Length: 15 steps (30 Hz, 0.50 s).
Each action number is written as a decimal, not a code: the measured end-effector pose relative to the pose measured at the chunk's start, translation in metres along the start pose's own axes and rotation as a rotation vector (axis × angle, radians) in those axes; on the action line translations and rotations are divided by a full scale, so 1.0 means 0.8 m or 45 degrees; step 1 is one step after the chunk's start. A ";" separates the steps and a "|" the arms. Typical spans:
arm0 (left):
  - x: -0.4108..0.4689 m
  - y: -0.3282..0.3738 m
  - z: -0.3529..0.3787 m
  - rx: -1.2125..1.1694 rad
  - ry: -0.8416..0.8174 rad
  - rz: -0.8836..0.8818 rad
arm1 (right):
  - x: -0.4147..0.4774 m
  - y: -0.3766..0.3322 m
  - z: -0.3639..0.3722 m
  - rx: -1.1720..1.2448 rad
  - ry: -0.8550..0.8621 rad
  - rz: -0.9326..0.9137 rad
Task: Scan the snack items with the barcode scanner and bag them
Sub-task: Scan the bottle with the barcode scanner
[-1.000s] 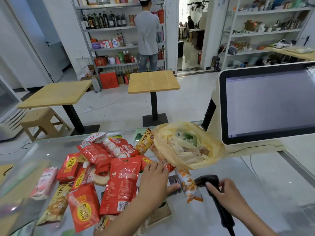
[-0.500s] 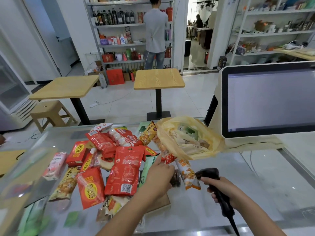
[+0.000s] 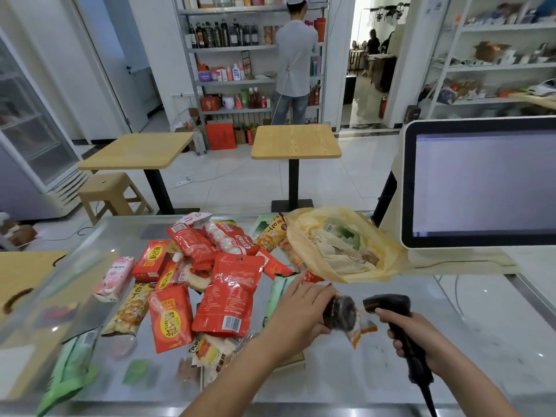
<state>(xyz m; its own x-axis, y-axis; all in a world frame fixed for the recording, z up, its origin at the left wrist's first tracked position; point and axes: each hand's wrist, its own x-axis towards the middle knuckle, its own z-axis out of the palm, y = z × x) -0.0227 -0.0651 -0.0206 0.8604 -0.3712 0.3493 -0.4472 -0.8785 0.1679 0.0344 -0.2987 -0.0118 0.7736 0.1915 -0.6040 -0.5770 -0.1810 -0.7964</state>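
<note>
A: grips?
B: left grip (image 3: 301, 308) clamps dark snack packet (image 3: 343, 314), near-middle of worktop (image 3: 346, 383). right grip (image 3: 412, 335) clenched on scanner (image 3: 388, 305).
A: alignment?
B: packet just left of scanner head, long axis left-right. yellow bag (image 3: 388, 266) just beyond.
</note>
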 end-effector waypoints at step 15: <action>-0.013 0.009 0.010 -0.518 0.230 -0.528 | -0.003 -0.004 0.024 0.020 -0.062 -0.098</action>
<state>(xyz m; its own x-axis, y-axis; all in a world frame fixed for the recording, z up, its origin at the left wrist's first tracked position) -0.0330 -0.0699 -0.0305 0.9438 0.0657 0.3238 -0.1715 -0.7402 0.6501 0.0295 -0.2802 -0.0088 0.8026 0.2511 -0.5411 -0.5203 -0.1491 -0.8409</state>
